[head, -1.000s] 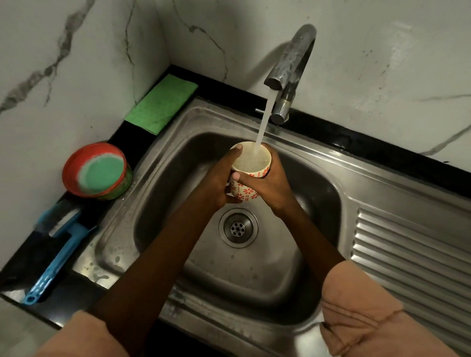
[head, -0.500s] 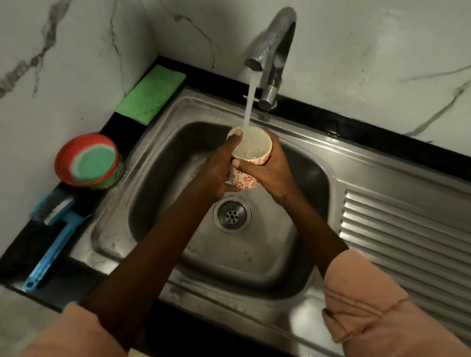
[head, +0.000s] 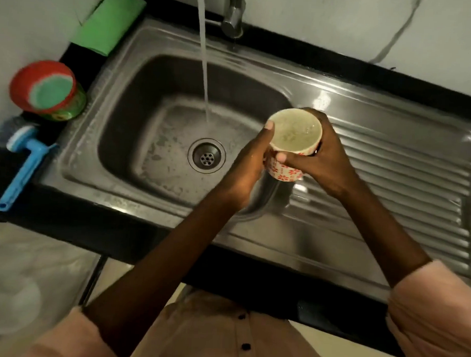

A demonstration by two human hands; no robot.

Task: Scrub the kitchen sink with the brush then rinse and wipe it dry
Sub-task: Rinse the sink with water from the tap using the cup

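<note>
Steel sink (head: 163,73) in black counter, marble walls. Both hands' fingers wrap a full cup (head: 293,143): left hand (head: 250,165), right hand (head: 325,161), over basin's right edge. Tap stream (head: 204,67) running. Rinse phase, I'd judge. Brush (head: 25,162) parked left; wiping remains.
</note>
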